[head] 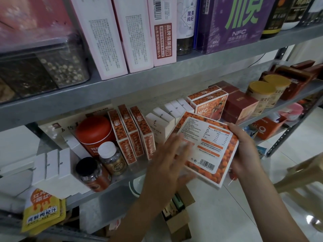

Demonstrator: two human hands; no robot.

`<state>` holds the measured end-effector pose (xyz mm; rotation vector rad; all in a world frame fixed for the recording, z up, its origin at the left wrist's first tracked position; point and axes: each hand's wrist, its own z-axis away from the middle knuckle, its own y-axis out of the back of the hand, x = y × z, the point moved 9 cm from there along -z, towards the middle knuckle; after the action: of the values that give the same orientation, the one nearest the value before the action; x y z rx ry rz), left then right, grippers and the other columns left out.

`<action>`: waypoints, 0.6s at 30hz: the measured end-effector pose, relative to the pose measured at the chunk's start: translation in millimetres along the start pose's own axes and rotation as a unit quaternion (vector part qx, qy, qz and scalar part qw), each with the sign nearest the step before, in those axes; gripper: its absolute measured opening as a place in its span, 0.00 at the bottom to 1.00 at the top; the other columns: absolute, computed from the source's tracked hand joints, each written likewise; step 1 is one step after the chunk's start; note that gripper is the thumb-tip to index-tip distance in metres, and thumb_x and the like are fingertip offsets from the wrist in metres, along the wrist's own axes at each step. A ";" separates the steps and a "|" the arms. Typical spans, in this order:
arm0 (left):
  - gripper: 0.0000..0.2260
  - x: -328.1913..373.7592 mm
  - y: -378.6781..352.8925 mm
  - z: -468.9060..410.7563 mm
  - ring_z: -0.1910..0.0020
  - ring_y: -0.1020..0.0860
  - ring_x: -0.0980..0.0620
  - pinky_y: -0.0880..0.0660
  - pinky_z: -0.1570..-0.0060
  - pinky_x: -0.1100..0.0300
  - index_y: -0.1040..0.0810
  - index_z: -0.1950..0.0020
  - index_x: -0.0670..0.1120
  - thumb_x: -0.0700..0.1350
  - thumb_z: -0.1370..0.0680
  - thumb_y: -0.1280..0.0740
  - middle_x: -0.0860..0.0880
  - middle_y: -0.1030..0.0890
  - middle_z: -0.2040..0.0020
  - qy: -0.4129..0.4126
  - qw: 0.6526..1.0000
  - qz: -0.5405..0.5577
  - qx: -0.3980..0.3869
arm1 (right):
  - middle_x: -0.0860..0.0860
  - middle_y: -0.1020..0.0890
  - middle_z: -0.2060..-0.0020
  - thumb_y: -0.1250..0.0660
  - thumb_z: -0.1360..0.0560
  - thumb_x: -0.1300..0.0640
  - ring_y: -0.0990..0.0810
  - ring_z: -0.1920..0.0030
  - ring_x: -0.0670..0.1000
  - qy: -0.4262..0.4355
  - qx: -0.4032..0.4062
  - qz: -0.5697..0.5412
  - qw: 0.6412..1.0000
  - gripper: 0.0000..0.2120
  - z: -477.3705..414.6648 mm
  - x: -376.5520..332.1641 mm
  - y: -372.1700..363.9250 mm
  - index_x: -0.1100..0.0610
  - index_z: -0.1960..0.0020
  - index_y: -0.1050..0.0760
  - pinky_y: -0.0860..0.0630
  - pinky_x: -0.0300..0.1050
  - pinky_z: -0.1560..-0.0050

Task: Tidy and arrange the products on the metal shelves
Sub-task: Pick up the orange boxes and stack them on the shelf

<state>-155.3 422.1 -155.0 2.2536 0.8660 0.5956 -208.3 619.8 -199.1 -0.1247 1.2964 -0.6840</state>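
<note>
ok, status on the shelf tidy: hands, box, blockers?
Right hand grips orange box, back label up, off the metal shelf. Left hand open, blurred, over its left edge. White boxes fill shelf space directly behind.

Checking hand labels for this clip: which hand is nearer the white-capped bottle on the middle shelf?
Left. The left hand is to the right of the white-capped bottle, fingers spread over the orange box. The right hand grips that box's far edge, farther right.

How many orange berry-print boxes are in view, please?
6 orange boxes: three upright beside the red tin, two further right, one in the right hand; others may be hidden.
</note>
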 end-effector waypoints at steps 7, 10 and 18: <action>0.35 24.4 -22.4 13.0 0.26 0.35 0.46 0.35 0.29 0.46 0.40 0.24 0.44 0.59 0.24 0.32 0.44 0.32 0.26 -0.014 0.999 -0.027 -0.010 | 0.58 0.16 0.57 0.32 0.24 0.57 0.16 0.57 0.56 0.081 0.054 0.050 0.994 0.04 21.4 -15.4 -11.5 0.57 0.54 0.20 0.20 0.53 0.50; 0.33 20.4 -17.9 11.7 0.26 0.34 0.46 0.34 0.30 0.43 0.39 0.24 0.45 0.58 0.24 0.32 0.45 0.32 0.26 -0.004 1.000 -0.017 0.009 | 0.56 0.17 0.59 0.33 0.23 0.55 0.17 0.58 0.55 0.099 0.023 0.054 0.993 0.07 28.6 -11.9 -19.4 0.58 0.52 0.21 0.21 0.50 0.52; 0.26 12.8 0.4 8.1 0.28 0.31 0.48 0.30 0.34 0.38 0.33 0.29 0.45 0.55 0.23 0.32 0.47 0.28 0.29 -0.037 0.987 0.155 0.036 | 0.54 0.15 0.53 0.57 0.20 0.39 0.18 0.46 0.54 0.210 -0.137 -0.039 0.967 0.36 30.6 -38.4 -34.8 0.58 0.61 0.18 0.27 0.50 0.41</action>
<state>-141.6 427.7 -158.1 2.4816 0.5094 0.6210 -198.2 603.7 -142.0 -0.2678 1.8015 -0.6123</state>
